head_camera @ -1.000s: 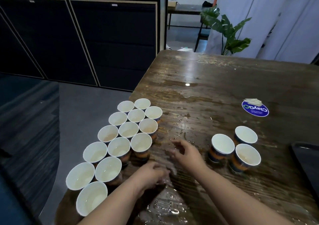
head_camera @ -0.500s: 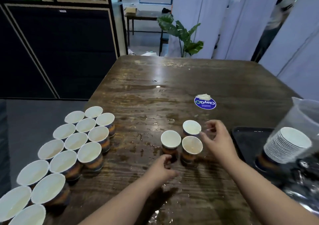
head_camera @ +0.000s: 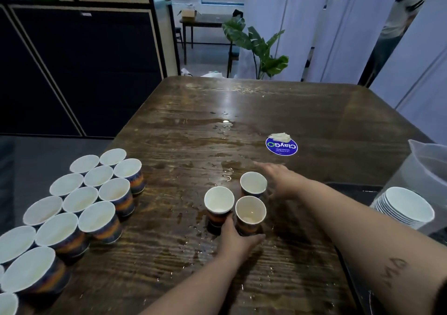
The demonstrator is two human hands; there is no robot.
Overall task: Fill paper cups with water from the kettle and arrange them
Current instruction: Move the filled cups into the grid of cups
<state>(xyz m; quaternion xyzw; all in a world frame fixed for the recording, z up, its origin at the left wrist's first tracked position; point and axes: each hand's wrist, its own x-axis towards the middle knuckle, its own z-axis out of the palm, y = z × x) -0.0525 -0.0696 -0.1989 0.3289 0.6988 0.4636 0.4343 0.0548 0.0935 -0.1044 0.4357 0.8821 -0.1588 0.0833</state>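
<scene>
The left hand (head_camera: pixel 238 238) reaches in from the bottom of the view, forearm angled up and to the right, and lies low on the wet wooden table (head_camera: pixel 314 121) at the base of a cluster of three paper cups (head_camera: pixel 250 212). Its thumb curls between the two nearer cups and its fingers wrap round the foot of the near right cup, so it grips that one. The right hand (head_camera: pixel 281 181) stretches forward from the right edge, forearm long and nearly flat, fingers straight and spread, pointing away and to the left; its palm side sits just beside the far cup of the three, but whether it touches cannot be told. To the left of the left hand, well apart, stands a tight block of filled cups (head_camera: pixel 96 193) along the table edge. To the right of the right arm are a stack of unused cups (head_camera: pixel 408 208) and a translucent jug (head_camera: pixel 425 169). Beyond the right hand's fingertips lies a blue round sticker (head_camera: pixel 281 146).
</scene>
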